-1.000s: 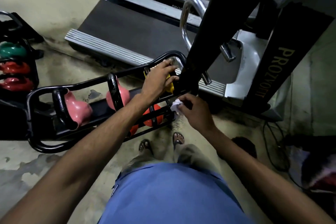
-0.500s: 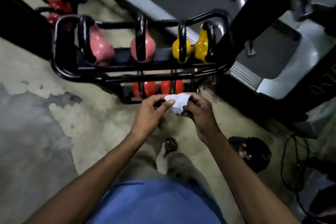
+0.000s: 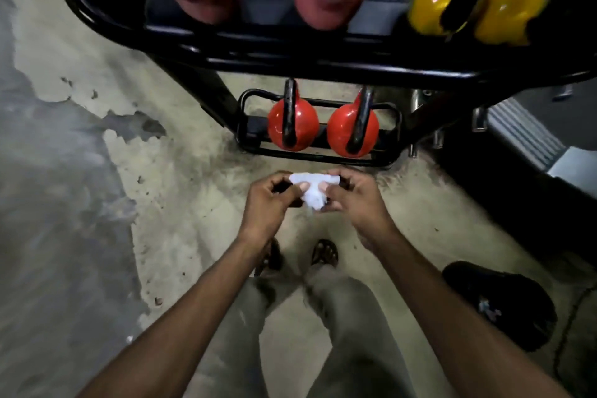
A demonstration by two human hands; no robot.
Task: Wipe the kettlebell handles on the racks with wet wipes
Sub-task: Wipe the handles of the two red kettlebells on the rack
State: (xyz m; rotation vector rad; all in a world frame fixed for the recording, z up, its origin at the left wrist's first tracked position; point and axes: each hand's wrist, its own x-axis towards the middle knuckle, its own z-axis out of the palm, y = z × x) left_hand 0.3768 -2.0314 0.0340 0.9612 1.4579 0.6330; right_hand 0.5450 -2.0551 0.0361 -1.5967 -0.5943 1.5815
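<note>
Left hand (image 3: 269, 200) off the top tier now, brought down in front of the body beside the right hand (image 3: 353, 195). Both pinched shut on the crumpled white wet wipe (image 3: 311, 192), stretching or refolding it, probably to expose a fresh face before more wiping. Held low, well short of the 2 red kettlebells with black handles (image 3: 323, 129) on the black tubular steel rack (image 3: 290, 58). No handle touched. No legible writing or brand in view.
</note>
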